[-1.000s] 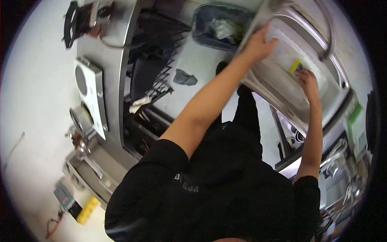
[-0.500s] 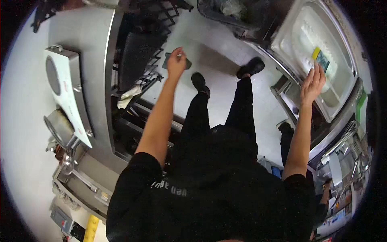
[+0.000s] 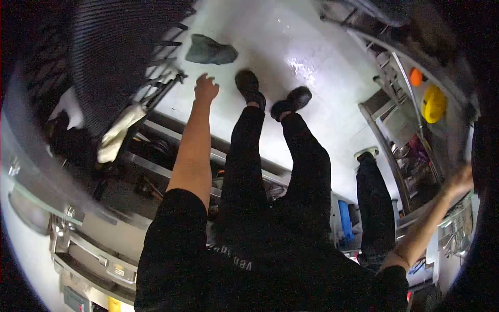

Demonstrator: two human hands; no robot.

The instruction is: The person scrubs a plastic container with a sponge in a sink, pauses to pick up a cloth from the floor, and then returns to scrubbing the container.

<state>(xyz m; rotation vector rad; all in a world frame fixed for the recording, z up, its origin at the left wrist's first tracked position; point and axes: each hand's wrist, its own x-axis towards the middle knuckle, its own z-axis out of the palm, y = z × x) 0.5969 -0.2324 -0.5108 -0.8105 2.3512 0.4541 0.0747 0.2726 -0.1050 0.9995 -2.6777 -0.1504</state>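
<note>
My left hand is held out over the floor, its fingers apart and curled a little, with nothing in it. Just beyond it lies a flat dark green piece on the pale floor. My right hand is far out at the right edge, beside the metal counter; it is smeared by motion and its fingers cannot be made out. Whether it holds anything does not show. My two dark shoes stand on the floor between the hands.
Dark ribbed matting and a black rack fill the upper left, with a whitish cloth hanging there. At right, shelving stands near a yellow object and an orange one. Another person's leg is close behind on the right.
The view has tilted and shifted, and the sink with the yellow-green sponge has left it. My right hand has swung outward to the right edge. My left hand remains free, fingers apart.
</note>
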